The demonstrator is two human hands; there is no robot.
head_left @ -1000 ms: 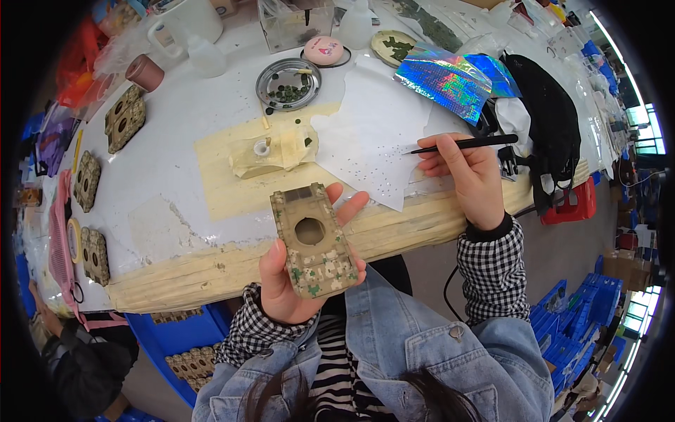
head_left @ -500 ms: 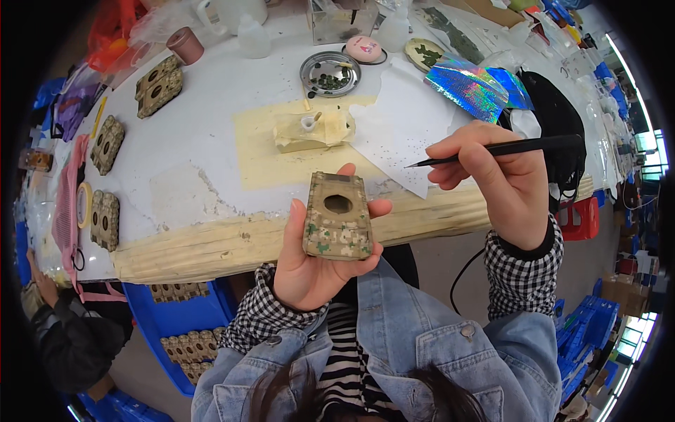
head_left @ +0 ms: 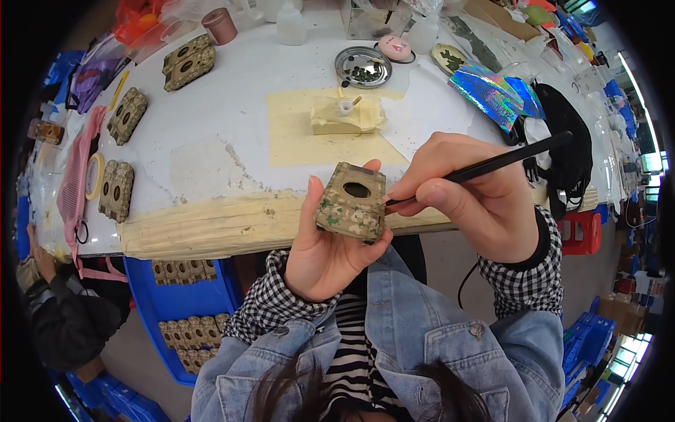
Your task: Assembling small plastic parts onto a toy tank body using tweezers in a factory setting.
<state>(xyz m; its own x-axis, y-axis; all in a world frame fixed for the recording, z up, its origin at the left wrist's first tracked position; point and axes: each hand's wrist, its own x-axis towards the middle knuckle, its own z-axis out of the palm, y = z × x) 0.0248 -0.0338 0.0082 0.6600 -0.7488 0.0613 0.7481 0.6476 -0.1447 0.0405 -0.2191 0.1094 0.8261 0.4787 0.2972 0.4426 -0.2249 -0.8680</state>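
Observation:
My left hand (head_left: 313, 257) holds a small camouflage-patterned model part (head_left: 351, 221) with a round hole in its top, above the front edge of the table. The part is tilted, and my fingers wrap round its sides. In my right hand (head_left: 481, 204) is a pair of black tweezers (head_left: 510, 156), slanting down toward the part. Their tip is at the part's right side; whether it touches, or holds anything, I cannot tell. Beyond my hands a tape-covered block (head_left: 327, 125) carries a small white cup (head_left: 345, 107) with a short stick in it.
A round metal dish (head_left: 339, 77) with small dark green pieces stands farther back. Several camouflage parts (head_left: 188, 65) sit at the left, near a tape roll (head_left: 95, 176). Below the table, a blue tray (head_left: 165, 295) holds more parts. Another person's dark sleeve (head_left: 70, 323) shows at left.
My right hand has brought the tweezers down and left to the part's right side. My left hand has turned and tilted the part. The whole view has shifted a little.

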